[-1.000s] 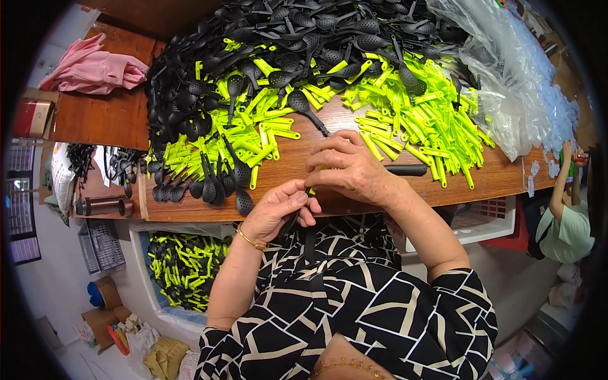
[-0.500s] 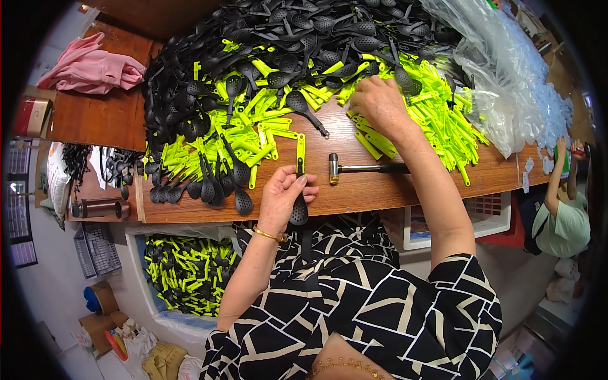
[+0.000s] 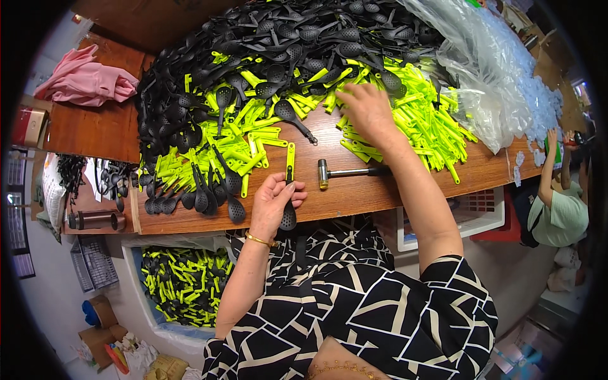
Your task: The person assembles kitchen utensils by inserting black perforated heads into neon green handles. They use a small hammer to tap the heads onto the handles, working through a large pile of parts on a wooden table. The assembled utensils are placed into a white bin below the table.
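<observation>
In my left hand (image 3: 273, 201), near the table's front edge, is a black slotted spoon (image 3: 288, 218) with its bowl toward me. A lime-green handle (image 3: 291, 156) is lined up on its stem and points away from me. My right hand (image 3: 370, 114) reaches over the near left part of a heap of lime-green handles (image 3: 427, 130), fingers apart, with nothing visible in them. Between the hands lies a hammer (image 3: 323, 173), its dark grip partly behind my right forearm. A loose black slotted spoon (image 3: 286, 111) lies just beyond it.
A large mound of black slotted spoons (image 3: 285, 38) fills the back. More green handles (image 3: 234, 139) lie at left. Clear plastic sheeting (image 3: 487, 95) borders the right. Below the table stand a tub (image 3: 136, 278) of green-handled spoons and a white crate (image 3: 405, 237). Another person (image 3: 560, 215) is far right.
The whole view has shifted slightly. My right hand's fingers have spread more over the green handles, while my left hand keeps its hold on the spoon.
</observation>
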`<state>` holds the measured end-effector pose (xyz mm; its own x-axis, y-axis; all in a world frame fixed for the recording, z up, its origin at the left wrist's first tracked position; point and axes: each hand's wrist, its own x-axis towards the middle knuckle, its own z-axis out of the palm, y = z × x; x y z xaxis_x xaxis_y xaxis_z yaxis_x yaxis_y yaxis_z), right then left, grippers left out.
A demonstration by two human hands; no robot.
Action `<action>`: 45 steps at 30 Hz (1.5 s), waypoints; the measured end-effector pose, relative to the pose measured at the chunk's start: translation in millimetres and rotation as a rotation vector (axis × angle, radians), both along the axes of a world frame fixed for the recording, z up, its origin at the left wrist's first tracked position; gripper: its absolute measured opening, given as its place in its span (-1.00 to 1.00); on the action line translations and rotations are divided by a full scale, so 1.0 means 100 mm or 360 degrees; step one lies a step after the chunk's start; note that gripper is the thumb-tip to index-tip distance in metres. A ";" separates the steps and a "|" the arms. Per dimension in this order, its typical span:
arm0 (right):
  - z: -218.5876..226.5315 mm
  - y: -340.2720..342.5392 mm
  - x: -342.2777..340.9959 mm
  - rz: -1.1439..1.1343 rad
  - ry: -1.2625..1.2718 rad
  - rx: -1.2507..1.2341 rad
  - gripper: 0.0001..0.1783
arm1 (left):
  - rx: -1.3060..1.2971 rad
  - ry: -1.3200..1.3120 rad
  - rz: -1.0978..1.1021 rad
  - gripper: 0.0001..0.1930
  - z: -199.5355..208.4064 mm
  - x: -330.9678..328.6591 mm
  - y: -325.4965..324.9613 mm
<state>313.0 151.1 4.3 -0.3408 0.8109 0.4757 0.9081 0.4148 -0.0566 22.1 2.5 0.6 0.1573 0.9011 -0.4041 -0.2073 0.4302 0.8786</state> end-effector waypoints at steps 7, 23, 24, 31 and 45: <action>0.19 0.11 -0.08 0.0403 0.0758 -0.0368 -0.77 | 0.0017 0.0029 -0.0006 -0.73 -0.01 -0.02 -0.03; 0.24 0.97 0.36 -0.0091 -0.0168 0.0305 -0.81 | 0.0012 0.0052 -0.0050 -0.73 -0.02 -0.03 -0.03; 0.25 1.00 0.37 -0.0088 -0.0168 0.0312 -0.81 | 0.0010 0.0051 -0.0050 -0.73 -0.01 -0.03 -0.02; 0.22 1.07 0.34 -0.0113 -0.0172 0.0282 -0.85 | 0.0029 0.0056 -0.0036 -0.74 -0.04 -0.01 -0.03; 0.49 -0.35 -0.55 0.1052 0.0851 -0.0819 -0.70 | -0.0019 -0.0069 -0.0024 -0.72 0.11 -0.10 0.00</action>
